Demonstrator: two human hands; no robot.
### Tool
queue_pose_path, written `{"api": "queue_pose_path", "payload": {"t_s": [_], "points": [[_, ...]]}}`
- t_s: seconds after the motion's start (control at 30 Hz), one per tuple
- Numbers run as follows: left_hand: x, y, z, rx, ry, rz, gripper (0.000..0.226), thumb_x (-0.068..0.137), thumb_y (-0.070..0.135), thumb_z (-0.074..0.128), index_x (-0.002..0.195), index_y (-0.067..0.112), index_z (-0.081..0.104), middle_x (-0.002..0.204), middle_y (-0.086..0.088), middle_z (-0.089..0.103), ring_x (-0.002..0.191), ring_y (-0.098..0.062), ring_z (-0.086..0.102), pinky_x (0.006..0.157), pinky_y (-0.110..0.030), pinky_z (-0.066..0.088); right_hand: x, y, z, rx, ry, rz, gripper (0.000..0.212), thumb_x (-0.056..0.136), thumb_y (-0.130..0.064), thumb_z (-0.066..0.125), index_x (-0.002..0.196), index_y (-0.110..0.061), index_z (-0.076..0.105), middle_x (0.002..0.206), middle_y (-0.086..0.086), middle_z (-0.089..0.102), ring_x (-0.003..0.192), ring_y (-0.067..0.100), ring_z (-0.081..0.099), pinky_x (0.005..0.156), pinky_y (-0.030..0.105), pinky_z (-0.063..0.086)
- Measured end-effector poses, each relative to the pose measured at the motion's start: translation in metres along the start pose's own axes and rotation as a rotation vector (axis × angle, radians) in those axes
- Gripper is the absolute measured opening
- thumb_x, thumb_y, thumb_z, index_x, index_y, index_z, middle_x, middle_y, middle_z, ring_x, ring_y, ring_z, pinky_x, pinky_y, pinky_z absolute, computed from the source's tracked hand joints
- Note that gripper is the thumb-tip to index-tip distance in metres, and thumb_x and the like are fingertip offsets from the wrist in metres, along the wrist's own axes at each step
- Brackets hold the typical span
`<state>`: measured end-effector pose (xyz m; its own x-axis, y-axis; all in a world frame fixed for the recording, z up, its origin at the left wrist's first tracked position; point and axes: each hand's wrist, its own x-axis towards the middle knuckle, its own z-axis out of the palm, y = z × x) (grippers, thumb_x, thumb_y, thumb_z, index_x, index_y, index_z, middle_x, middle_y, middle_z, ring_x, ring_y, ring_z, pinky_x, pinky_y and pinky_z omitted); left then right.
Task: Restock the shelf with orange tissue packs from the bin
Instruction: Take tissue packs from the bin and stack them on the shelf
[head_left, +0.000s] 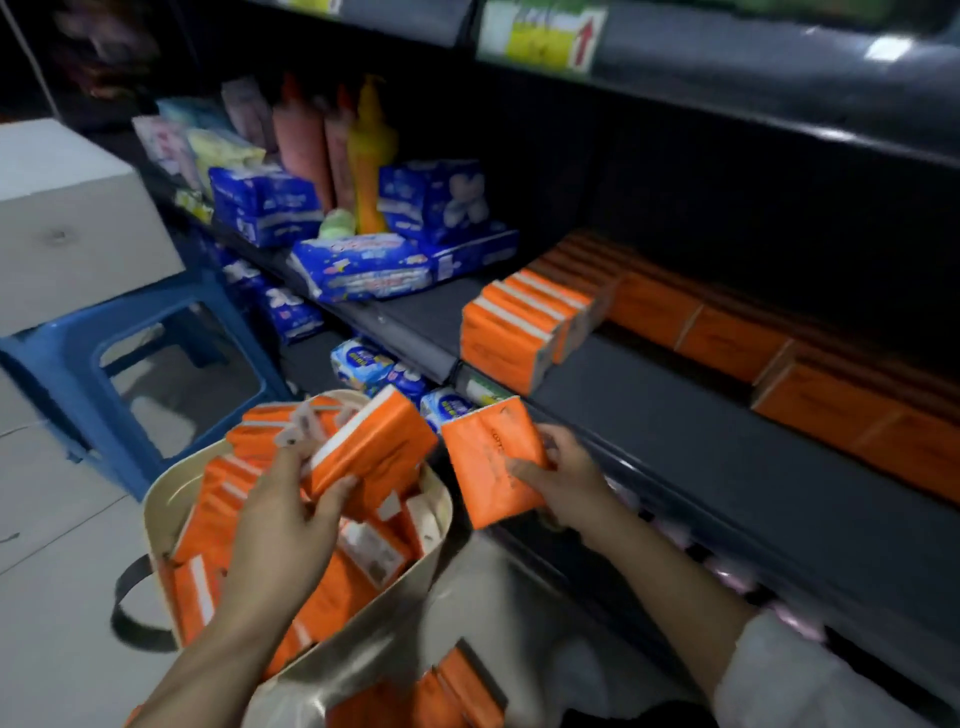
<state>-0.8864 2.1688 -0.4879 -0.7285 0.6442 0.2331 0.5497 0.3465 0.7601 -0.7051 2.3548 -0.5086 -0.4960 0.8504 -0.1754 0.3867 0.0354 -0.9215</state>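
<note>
A beige bin on the floor holds several orange tissue packs. Over the bin, my left hand grips one orange pack, lifted and tilted. To its right, my right hand holds another orange pack just in front of the dark shelf's front edge. On the shelf a row of orange packs stands on end at the left, and more orange packs line the back toward the right.
Blue tissue packs and bottles fill the shelf's left part. A blue stool carrying a grey box stands left of the bin. More blue packs sit on the lower shelf. Bare shelf surface lies before the orange rows.
</note>
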Motion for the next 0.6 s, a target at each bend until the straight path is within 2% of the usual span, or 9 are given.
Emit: {"api": "queue_pose_path", "payload": {"t_s": [0.07, 0.1, 0.2, 0.3, 0.37, 0.43, 0.6], "points": [[0.002, 0.022, 0.006, 0.017, -0.026, 0.09, 0.034, 0.082, 0.016, 0.07, 0.113, 0.017, 0.056, 0.101, 0.003, 0.062, 0.09, -0.021, 0.059, 0.073, -0.036, 0.045, -0.007, -0.007, -0.032, 0.009, -0.002, -0.038, 0.037, 0.082, -0.012, 0.069, 0.108, -0.026, 0.046, 0.096, 0.001, 0.061, 0.079, 0.01, 0.059, 0.065, 0.017, 0.049], [0.005, 0.034, 0.01, 0.011, -0.042, 0.129, 0.033, 0.082, 0.016, 0.07, 0.112, 0.017, 0.056, 0.098, 0.007, 0.06, 0.088, -0.018, 0.058, 0.072, -0.034, 0.045, -0.008, -0.009, -0.047, 0.017, 0.014, -0.05, 0.038, 0.081, -0.011, 0.069, 0.107, -0.027, 0.046, 0.096, 0.003, 0.061, 0.077, 0.01, 0.059, 0.062, 0.015, 0.048], [0.012, 0.066, 0.025, 0.01, -0.074, 0.262, 0.03, 0.08, 0.014, 0.072, 0.105, 0.017, 0.058, 0.093, 0.008, 0.059, 0.087, -0.008, 0.049, 0.074, -0.026, 0.037, -0.005, -0.019, -0.089, -0.029, 0.179, -0.092, 0.044, 0.078, -0.012, 0.073, 0.11, -0.029, 0.048, 0.101, 0.014, 0.063, 0.082, 0.02, 0.059, 0.073, 0.03, 0.049], [0.02, 0.092, 0.042, -0.014, -0.116, 0.29, 0.032, 0.079, 0.014, 0.071, 0.105, 0.025, 0.055, 0.092, 0.01, 0.059, 0.085, -0.008, 0.052, 0.07, -0.02, 0.037, 0.006, -0.028, -0.126, -0.243, 0.338, -0.129, 0.051, 0.078, -0.013, 0.073, 0.123, -0.019, 0.049, 0.099, 0.003, 0.059, 0.088, 0.018, 0.056, 0.078, 0.028, 0.042], [0.026, 0.103, 0.052, -0.02, -0.138, 0.314, 0.032, 0.08, 0.015, 0.071, 0.106, 0.024, 0.056, 0.094, 0.01, 0.059, 0.085, -0.007, 0.052, 0.07, -0.013, 0.037, 0.018, -0.03, -0.144, -0.389, 0.354, -0.152, 0.056, 0.079, -0.01, 0.07, 0.129, -0.016, 0.046, 0.11, 0.006, 0.057, 0.101, 0.021, 0.055, 0.085, 0.029, 0.04], [0.034, 0.109, 0.059, -0.017, -0.153, 0.33, 0.032, 0.08, 0.015, 0.071, 0.108, 0.022, 0.057, 0.096, 0.01, 0.057, 0.087, -0.006, 0.05, 0.072, -0.012, 0.035, 0.034, -0.029, -0.155, -0.558, 0.348, -0.144, 0.057, 0.081, -0.009, 0.065, 0.132, -0.018, 0.041, 0.122, 0.01, 0.052, 0.111, 0.027, 0.052, 0.091, 0.034, 0.041], [0.065, 0.119, 0.073, -0.01, -0.163, 0.384, 0.032, 0.081, 0.018, 0.07, 0.109, 0.026, 0.058, 0.099, 0.009, 0.052, 0.09, -0.002, 0.046, 0.078, -0.003, 0.032, 0.084, -0.031, -0.163, -0.871, 0.357, -0.055, 0.059, 0.087, -0.006, 0.051, 0.14, -0.024, 0.031, 0.128, 0.011, 0.05, 0.112, 0.032, 0.054, 0.087, 0.039, 0.046]]}}
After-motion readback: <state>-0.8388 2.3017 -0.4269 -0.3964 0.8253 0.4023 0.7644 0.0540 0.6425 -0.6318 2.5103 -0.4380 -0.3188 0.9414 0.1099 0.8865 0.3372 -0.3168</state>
